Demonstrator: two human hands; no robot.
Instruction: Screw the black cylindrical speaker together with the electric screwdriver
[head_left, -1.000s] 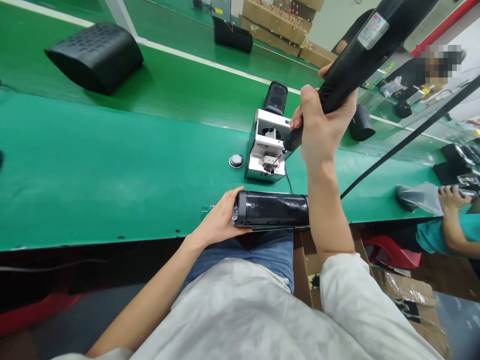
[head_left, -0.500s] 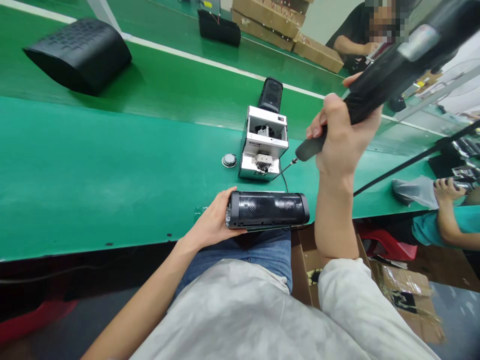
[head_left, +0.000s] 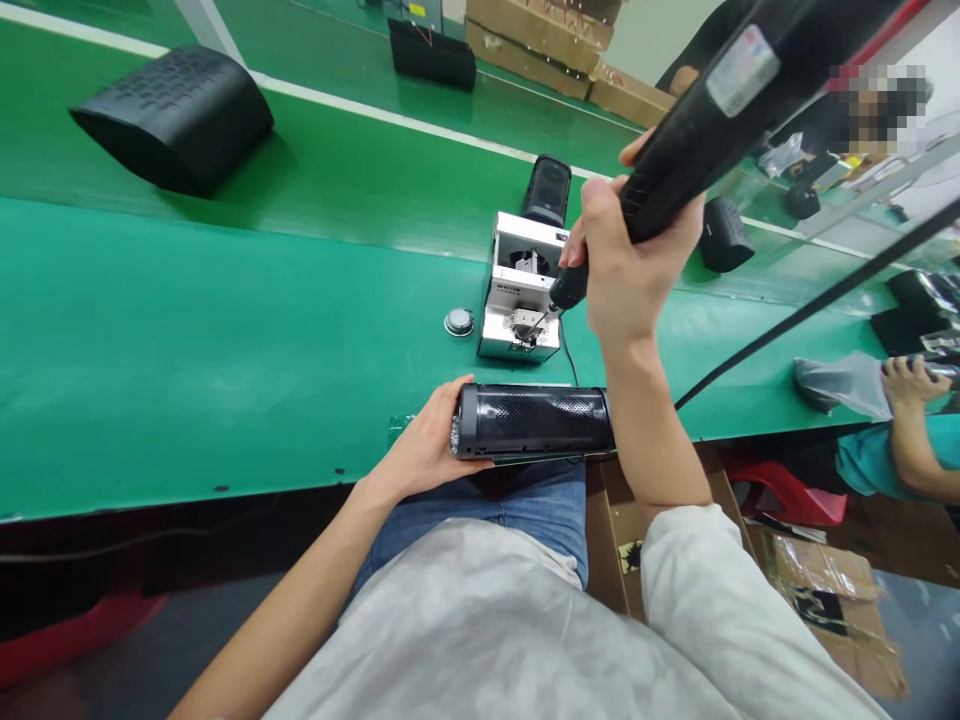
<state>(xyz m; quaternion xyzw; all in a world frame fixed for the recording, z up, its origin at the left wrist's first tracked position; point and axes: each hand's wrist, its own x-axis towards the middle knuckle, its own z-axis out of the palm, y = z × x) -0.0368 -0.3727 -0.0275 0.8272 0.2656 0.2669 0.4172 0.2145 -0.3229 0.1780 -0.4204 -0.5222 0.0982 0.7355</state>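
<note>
My left hand [head_left: 429, 440] grips the left end of a black speaker housing [head_left: 536, 420] that lies lengthwise at the table's front edge. Two perforated patches show on its upper face. My right hand [head_left: 637, 250] is closed round a black electric screwdriver [head_left: 675, 140], tilted with its bit pointing down and left. The bit's tip is at the front of a silver screw feeder [head_left: 525, 290], near the small metal block [head_left: 527, 322] there. Whether a screw sits on the tip is too small to tell. My right forearm covers the housing's right end.
A small round metal dish [head_left: 458, 321] stands left of the feeder. Behind it is a black speaker [head_left: 547, 188]. A larger black casing [head_left: 176, 115] lies at the far left. Cardboard boxes [head_left: 540, 45] stand at the back. A co-worker's hand [head_left: 907, 385] holds something at right.
My right hand has brought the screwdriver left and its bit to the front of the screw feeder. My left hand and the speaker housing have stayed in place.
</note>
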